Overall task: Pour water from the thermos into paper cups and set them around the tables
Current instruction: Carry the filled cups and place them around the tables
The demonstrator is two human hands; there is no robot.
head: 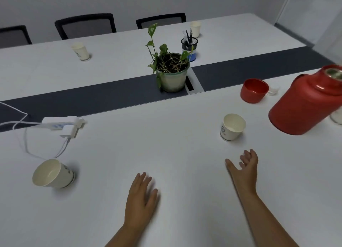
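A red thermos (303,102) stands uncapped at the right edge of the white table (166,135); its red cap cup (254,90) sits to its left. One paper cup (232,126) stands in front of the thermos, another paper cup (52,173) at the near left. Two more paper cups (81,51) (195,28) stand on the far side. My left hand (141,196) hovers flat and holds nothing. My right hand (244,168) is open, palm turned inward, below the nearer cup and apart from it.
A potted plant (172,73) and a mesh pen holder (189,45) sit along the dark centre strip (92,96). A white power strip (62,125) with cables lies at the left. Black chairs (86,25) line the far side. A glass object (336,117) shows behind the thermos.
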